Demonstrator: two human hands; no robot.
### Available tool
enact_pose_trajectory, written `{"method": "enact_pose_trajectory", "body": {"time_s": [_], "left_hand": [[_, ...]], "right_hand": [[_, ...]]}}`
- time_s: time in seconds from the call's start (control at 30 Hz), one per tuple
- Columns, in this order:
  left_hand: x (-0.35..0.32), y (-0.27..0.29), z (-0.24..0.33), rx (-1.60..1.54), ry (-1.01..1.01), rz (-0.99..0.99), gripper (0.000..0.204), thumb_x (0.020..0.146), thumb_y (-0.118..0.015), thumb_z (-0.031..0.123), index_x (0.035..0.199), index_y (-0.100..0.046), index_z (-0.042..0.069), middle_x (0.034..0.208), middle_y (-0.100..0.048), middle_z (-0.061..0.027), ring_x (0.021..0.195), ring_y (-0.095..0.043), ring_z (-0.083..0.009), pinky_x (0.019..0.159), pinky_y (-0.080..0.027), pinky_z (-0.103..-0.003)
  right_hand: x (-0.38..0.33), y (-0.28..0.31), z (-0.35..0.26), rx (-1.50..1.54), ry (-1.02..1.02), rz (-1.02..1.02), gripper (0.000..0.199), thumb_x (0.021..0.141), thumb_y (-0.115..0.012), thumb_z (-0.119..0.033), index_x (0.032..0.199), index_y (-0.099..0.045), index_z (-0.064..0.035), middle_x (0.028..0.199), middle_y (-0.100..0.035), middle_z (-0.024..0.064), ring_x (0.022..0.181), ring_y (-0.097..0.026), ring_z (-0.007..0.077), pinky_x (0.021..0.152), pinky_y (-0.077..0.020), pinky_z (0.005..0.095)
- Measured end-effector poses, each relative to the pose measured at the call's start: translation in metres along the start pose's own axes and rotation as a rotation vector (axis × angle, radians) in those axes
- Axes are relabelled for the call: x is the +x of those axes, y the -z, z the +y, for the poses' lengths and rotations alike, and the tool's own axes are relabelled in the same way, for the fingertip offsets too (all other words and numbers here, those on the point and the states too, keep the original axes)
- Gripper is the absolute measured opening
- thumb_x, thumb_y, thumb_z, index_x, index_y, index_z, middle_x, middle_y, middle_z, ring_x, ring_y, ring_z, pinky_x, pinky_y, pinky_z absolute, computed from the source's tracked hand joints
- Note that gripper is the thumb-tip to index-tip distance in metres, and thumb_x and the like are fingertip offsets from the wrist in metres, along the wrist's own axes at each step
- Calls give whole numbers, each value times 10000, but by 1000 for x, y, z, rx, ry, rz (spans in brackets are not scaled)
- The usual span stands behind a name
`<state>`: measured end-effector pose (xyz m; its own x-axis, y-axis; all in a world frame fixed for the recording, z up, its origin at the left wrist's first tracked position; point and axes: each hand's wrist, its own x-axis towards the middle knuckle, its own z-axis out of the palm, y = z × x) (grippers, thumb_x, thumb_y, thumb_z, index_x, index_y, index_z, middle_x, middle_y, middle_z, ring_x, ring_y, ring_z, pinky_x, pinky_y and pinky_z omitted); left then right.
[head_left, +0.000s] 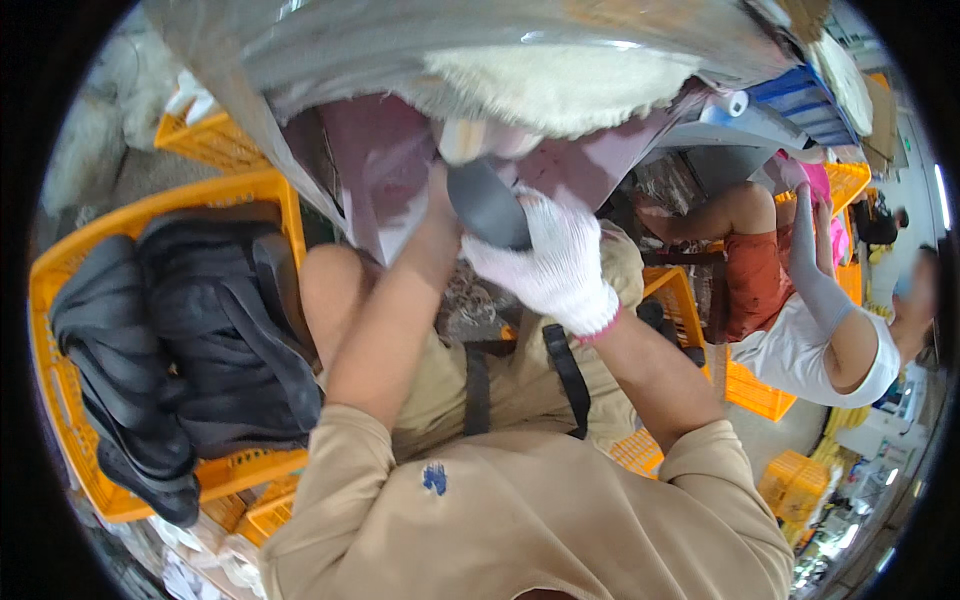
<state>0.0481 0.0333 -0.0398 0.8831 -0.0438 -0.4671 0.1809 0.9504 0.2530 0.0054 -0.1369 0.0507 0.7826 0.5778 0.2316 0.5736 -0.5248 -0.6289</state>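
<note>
With both hands I hold a dark grey shoe sole (488, 205) in front of a pale roller-like part (466, 141) of the machine; I cannot tell whether they touch. My right hand (550, 255), in a white knit glove with a pink cuff, is closed around the sole's near right side. On the left side of the sole is my left hand (440, 200), bare and closed on it, its fingers partly hidden. Similar dark soles (215, 330) lie piled in a yellow crate (70, 235) at my left.
A grey machine hood (370, 45) with white fleece (560, 85) hangs over the work spot, pinkish sheeting (375, 150) beneath it. Another yellow crate (672, 290) stands by my right leg. To the right, a co-worker in a white shirt (800, 345) sits close by.
</note>
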Motion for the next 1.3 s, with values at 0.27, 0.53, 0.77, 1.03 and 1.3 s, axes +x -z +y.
{"method": "enact_pose_trajectory", "body": {"time_s": [0.27,0.53,0.77,1.03,1.3], "left_hand": [[-12,16,-17,-3,-33,83,668,1008,-526,626,1339,-644,58,1063,-731,-200,1007,-713,-330,882,-566,-528],[-17,-4,-26,188,-92,36,509,1018,-651,465,1302,-703,46,1101,-754,-174,1067,-719,-275,940,-564,-449],[-194,46,46,1310,-988,418,442,916,-801,330,1224,-745,17,1139,-764,-182,1099,-722,-310,1009,-540,-445],[-305,144,169,996,-682,1057,1345,835,-894,501,1701,-46,-84,1584,-503,-297,1429,-551,-427,1214,-423,-488],[-251,-34,-13,317,-585,392,666,984,-796,466,1469,-469,148,1229,-635,-47,1049,-646,-173,872,-562,-388]], "right_hand": [[22,48,-81,47,-221,-297,571,761,-827,-384,1189,-711,-24,1192,-722,253,1102,-694,453,977,-565,490],[48,50,-73,294,-213,-460,485,832,-769,-249,1233,-684,12,1029,-756,219,921,-746,375,819,-574,458],[-215,121,40,-348,-417,-18,612,835,-609,14,1447,-601,21,1163,-734,226,1002,-725,341,932,-557,379],[-173,123,29,-241,-437,-89,529,950,-666,-22,1459,-595,104,1505,-621,277,1403,-597,368,1200,-435,440],[-114,66,-81,303,-9,-44,581,906,-786,-131,1436,-601,23,1355,-699,139,1168,-701,289,969,-585,443]]}}
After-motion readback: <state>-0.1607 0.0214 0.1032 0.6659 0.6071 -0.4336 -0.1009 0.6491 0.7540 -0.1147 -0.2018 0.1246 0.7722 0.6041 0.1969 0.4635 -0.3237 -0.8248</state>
